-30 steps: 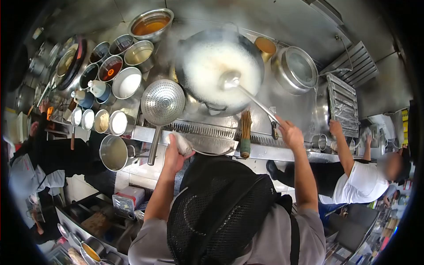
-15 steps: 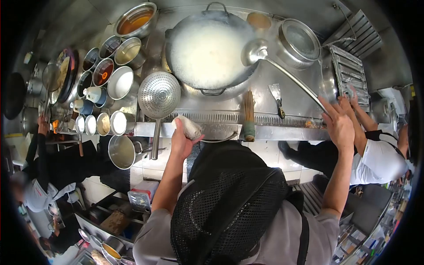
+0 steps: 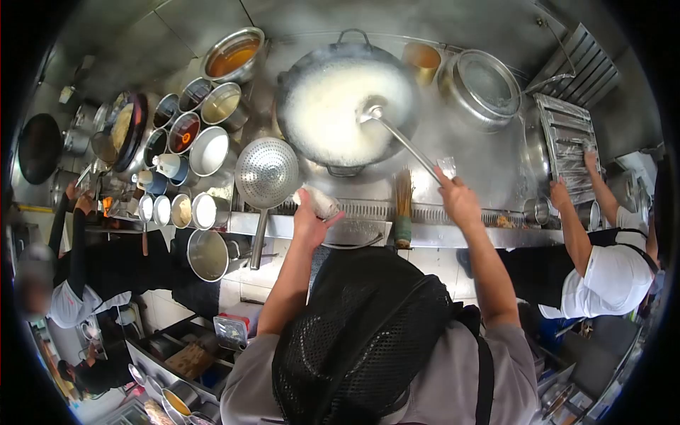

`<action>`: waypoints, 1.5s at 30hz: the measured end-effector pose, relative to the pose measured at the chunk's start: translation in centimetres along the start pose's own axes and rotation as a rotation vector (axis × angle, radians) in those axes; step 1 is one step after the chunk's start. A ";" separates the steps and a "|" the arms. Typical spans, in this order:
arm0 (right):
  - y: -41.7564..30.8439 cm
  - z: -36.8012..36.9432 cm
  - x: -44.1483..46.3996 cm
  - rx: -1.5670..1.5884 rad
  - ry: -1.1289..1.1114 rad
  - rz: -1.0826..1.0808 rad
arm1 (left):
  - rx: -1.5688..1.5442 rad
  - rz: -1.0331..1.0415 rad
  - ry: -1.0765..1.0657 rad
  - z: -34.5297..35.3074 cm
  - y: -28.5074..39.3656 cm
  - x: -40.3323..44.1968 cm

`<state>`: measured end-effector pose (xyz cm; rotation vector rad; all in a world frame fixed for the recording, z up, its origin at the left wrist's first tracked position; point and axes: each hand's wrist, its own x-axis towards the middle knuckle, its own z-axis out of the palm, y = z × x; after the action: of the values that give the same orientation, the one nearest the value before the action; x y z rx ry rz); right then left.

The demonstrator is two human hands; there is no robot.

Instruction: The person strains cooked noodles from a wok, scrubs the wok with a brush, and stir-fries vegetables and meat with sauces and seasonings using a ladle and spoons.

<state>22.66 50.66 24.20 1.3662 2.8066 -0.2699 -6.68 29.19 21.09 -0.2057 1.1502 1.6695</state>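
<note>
My right hand (image 3: 460, 204) grips the end of a long-handled metal ladle (image 3: 407, 142). The ladle's bowl dips into the pale, milky, steaming liquid (image 3: 326, 117) in a large dark wok (image 3: 282, 131). My left hand (image 3: 312, 225) is closed around a folded whitish cloth (image 3: 324, 204) at the front edge of the stove. Just left of that hand, a perforated skimmer (image 3: 267, 170) rests with its handle over the edge. A bamboo brush (image 3: 403, 212) lies between my hands. Behind my right hand, a scraper's pale blade (image 3: 447, 166) partly shows.
To the left stand several metal pots of sauces, including a red sauce pot (image 3: 185, 132), and a bowl of amber liquid (image 3: 232, 58). A lidded pot (image 3: 485, 88) is at the back right. Co-workers stand at the left and right; one wears a white shirt (image 3: 602, 273).
My right hand has moved left, bringing the ladle's bowl from the wok's right edge further into the liquid. My left hand keeps the cloth. The view has shifted slightly.
</note>
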 end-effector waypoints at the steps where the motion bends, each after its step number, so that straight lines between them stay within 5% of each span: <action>1: -0.9 0.8 0.9 0.021 -0.001 0.009 | -0.007 -0.007 -0.012 0.6 0.0 0.6; 5: -3.4 2.8 4.5 0.125 -0.009 0.013 | 0.016 -0.018 -0.086 2.9 -0.2 3.2; 8: -5.2 2.2 6.9 0.779 -0.036 -0.005 | 0.017 -0.048 -0.101 3.3 -1.0 6.3; 11: -7.4 0.3 7.8 0.926 -0.053 0.027 | -0.006 -0.070 -0.034 4.5 -1.0 7.2; 13: -8.2 0.3 8.8 0.910 -0.086 0.051 | 0.052 -0.027 -0.037 3.8 -1.7 8.3; 15: -8.5 1.5 9.6 0.679 0.129 -0.101 | 0.080 0.032 -0.038 3.6 -2.3 8.9; 21: -6.2 3.5 8.3 0.354 0.039 -0.159 | 0.082 0.207 -0.093 4.0 -3.4 7.5; 28: -0.5 -2.7 2.0 0.044 -0.142 -0.096 | 0.122 0.199 -0.004 1.3 -4.2 5.2; 35: 4.2 -8.2 -2.9 -0.121 -0.020 -0.067 | 0.052 0.145 0.097 -6.9 -4.2 -0.1; 45: -0.1 -21.6 -7.7 -0.303 0.044 0.007 | -0.121 0.240 0.019 -11.1 -2.9 -3.0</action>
<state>28.83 48.02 46.15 1.3249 2.7298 0.1815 -7.30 18.72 15.51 -0.1654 1.1235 1.9545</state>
